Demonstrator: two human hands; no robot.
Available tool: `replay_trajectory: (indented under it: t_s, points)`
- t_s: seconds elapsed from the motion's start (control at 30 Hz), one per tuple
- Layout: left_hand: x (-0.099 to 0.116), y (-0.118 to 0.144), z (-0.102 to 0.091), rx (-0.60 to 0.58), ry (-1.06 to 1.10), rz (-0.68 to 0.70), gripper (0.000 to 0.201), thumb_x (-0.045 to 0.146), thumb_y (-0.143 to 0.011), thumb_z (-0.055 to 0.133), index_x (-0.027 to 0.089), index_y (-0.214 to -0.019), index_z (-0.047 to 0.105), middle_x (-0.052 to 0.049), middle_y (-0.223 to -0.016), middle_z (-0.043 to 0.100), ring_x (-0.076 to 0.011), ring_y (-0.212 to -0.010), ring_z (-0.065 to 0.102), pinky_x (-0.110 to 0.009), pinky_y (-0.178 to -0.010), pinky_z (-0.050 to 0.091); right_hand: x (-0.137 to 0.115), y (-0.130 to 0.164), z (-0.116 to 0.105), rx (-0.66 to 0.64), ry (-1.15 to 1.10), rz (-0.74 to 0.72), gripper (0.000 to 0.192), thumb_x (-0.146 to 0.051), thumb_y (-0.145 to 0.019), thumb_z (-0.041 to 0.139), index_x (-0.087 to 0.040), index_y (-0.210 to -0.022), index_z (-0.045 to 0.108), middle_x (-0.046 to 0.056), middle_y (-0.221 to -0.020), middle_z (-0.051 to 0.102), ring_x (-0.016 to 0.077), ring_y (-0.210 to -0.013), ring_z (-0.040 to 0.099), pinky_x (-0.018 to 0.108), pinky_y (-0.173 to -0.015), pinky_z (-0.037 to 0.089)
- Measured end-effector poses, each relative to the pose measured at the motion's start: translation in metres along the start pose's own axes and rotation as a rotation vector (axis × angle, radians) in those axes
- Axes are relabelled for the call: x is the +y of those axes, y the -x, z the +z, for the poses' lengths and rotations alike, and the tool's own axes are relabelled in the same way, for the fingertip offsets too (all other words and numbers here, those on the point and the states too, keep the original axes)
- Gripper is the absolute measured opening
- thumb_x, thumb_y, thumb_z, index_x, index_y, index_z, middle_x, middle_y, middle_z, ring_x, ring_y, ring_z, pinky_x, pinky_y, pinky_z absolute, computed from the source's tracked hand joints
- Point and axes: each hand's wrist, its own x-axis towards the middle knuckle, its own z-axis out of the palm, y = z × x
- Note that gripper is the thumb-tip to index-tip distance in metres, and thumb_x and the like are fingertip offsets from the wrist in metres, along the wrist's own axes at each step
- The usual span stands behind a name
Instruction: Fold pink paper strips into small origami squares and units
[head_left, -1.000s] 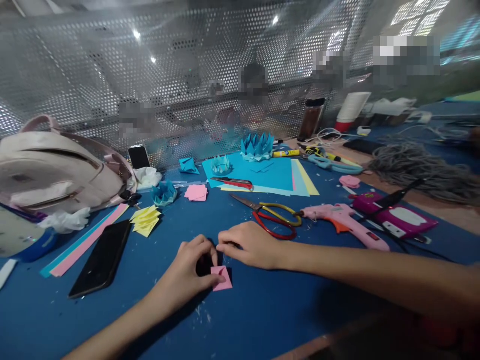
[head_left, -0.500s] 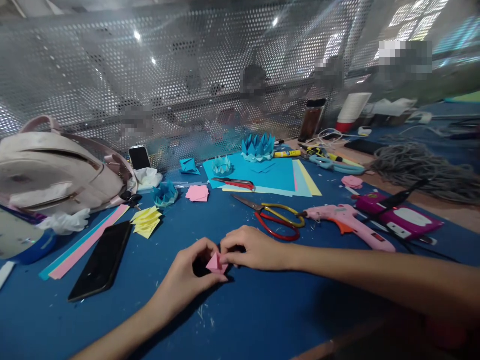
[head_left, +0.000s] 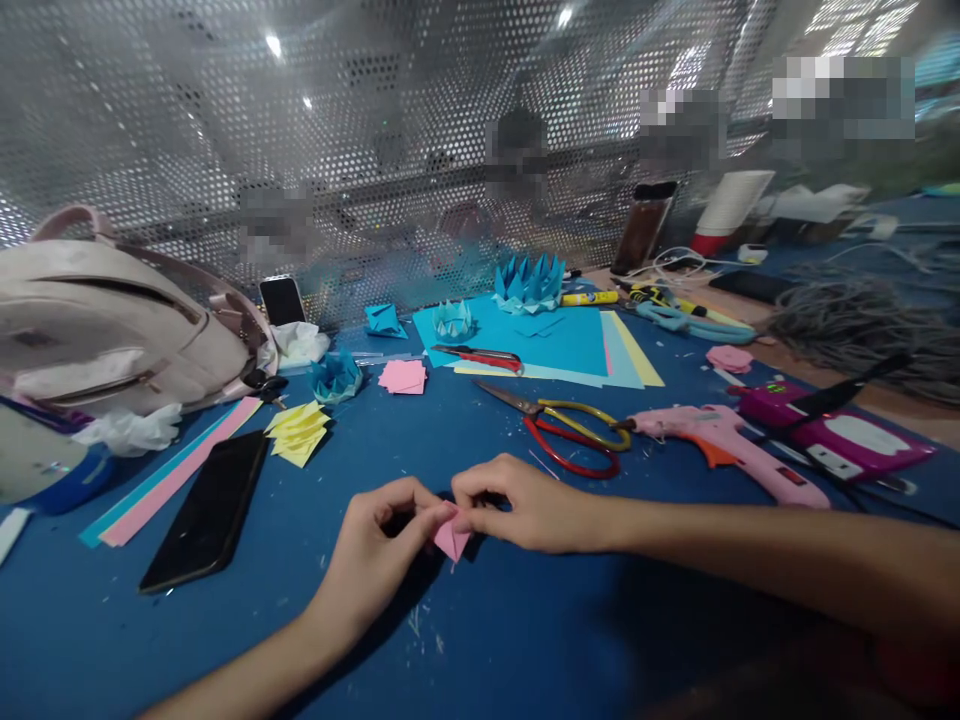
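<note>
— Pink paper (head_left: 451, 540), where is it?
— Lower centre of the frame, just above the blue desk (head_left: 525, 640), pinched from the left by the left hand (head_left: 382, 550) and from the right by the right hand (head_left: 517, 500).
— Beyond them?
— Scissors (head_left: 570, 440).

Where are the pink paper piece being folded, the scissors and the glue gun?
pink paper piece (head_left: 451, 540), head view, on its lower folded tip between both hands' fingers.
scissors (head_left: 577, 445), head view, on the red and yellow handle loops.
glue gun (head_left: 720, 438), head view, on the pink body.
</note>
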Motion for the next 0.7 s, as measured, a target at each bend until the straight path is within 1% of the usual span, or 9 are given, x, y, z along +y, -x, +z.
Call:
replay_trajectory:
  t_s: [0.1,0.17,0.23,0.3,0.4,0.43,0.53,0.6,0.7]
  points:
    - [0.0000,-0.0009,0.0001,-0.012,0.066,-0.002,0.026,0.037,-0.088,0.062,0.015,-0.075,0.067,-0.001,-0.068,0.066,-0.0136,-0.064,0.057,-0.021,-0.062,0.042,-0.0001,0.0003,0.0017,0.054,-0.037,-0.018,0.028,-0.028,-0.094,0.053,-0.015,-0.069,0.052,-0.005,-0.062,0.045,0.0085,-0.058,0.041,0.021,-0.056,0.028]
    - [-0.0009,-0.0022,-0.0004,-0.015,0.121,-0.014,0.026,0.037,-0.087,0.063,0.014,-0.075,0.066,-0.001,-0.068,0.067,-0.0136,-0.065,0.059,-0.021,-0.063,0.043,-0.0015,0.0005,0.0012,0.067,-0.084,-0.010,0.029,-0.029,-0.094,0.052,-0.015,-0.069,0.052,-0.005,-0.060,0.046,0.0082,-0.056,0.041,0.021,-0.055,0.028]
    - [-0.0019,-0.0034,-0.0011,-0.011,0.159,-0.029,0.028,0.037,-0.086,0.065,0.014,-0.071,0.065,-0.002,-0.067,0.067,-0.0133,-0.063,0.060,-0.021,-0.062,0.044,-0.0036,0.0007,-0.0001,0.055,-0.137,0.002,0.031,-0.032,-0.096,0.050,-0.015,-0.071,0.053,-0.005,-0.059,0.049,0.0081,-0.055,0.043,0.020,-0.055,0.030]
    - [-0.0027,-0.0042,-0.0018,-0.007,0.182,-0.051,0.027,0.037,-0.086,0.066,0.013,-0.073,0.064,-0.002,-0.066,0.068,-0.0130,-0.061,0.061,-0.021,-0.062,0.045,-0.0054,0.0007,-0.0012,0.050,-0.173,0.015,0.031,-0.036,-0.098,0.048,-0.015,-0.075,0.055,-0.003,-0.062,0.055,0.0088,-0.057,0.048,0.020,-0.056,0.033]
    - [-0.0036,-0.0046,-0.0019,-0.008,0.226,-0.067,0.021,0.034,-0.085,0.066,0.014,-0.091,0.063,0.001,-0.064,0.068,-0.0131,-0.061,0.062,-0.022,-0.063,0.046,-0.0069,0.0003,-0.0013,0.086,-0.208,0.045,0.034,-0.041,-0.098,0.048,-0.014,-0.081,0.059,-0.002,-0.065,0.058,0.0100,-0.059,0.050,0.020,-0.055,0.034]
    - [-0.0039,-0.0045,-0.0016,-0.012,0.234,-0.059,0.023,0.032,-0.084,0.068,0.015,-0.098,0.061,0.001,-0.067,0.068,-0.0134,-0.064,0.063,-0.022,-0.065,0.046,-0.0070,0.0000,-0.0011,0.101,-0.220,0.055,0.035,-0.042,-0.098,0.048,-0.014,-0.080,0.059,-0.002,-0.064,0.057,0.0101,-0.058,0.049,0.020,-0.055,0.034]
    - [-0.0053,-0.0040,-0.0004,-0.009,0.199,-0.009,0.033,0.024,-0.079,0.072,0.017,-0.107,0.056,0.001,-0.078,0.068,-0.0145,-0.074,0.063,-0.023,-0.070,0.047,-0.0066,-0.0006,-0.0001,0.130,-0.248,0.077,0.034,-0.040,-0.098,0.048,-0.014,-0.079,0.058,-0.002,-0.061,0.056,0.0100,-0.056,0.047,0.020,-0.054,0.034]
    - [-0.0063,-0.0038,-0.0001,0.017,0.153,0.017,0.030,0.023,-0.079,0.071,0.018,-0.105,0.057,0.000,-0.083,0.068,-0.0148,-0.077,0.063,-0.024,-0.071,0.047,-0.0060,-0.0006,0.0002,0.132,-0.245,0.080,0.032,-0.036,-0.099,0.047,-0.014,-0.078,0.058,-0.002,-0.061,0.056,0.0100,-0.057,0.048,0.020,-0.055,0.034]
    - [-0.0070,-0.0038,-0.0011,0.061,0.081,0.053,0.020,0.026,-0.083,0.068,0.018,-0.100,0.062,-0.001,-0.086,0.068,-0.0143,-0.078,0.062,-0.023,-0.070,0.046,-0.0054,-0.0001,0.0001,0.118,-0.217,0.059,0.032,-0.030,-0.100,0.044,-0.015,-0.074,0.054,-0.002,-0.062,0.056,0.0103,-0.059,0.051,0.020,-0.057,0.036]
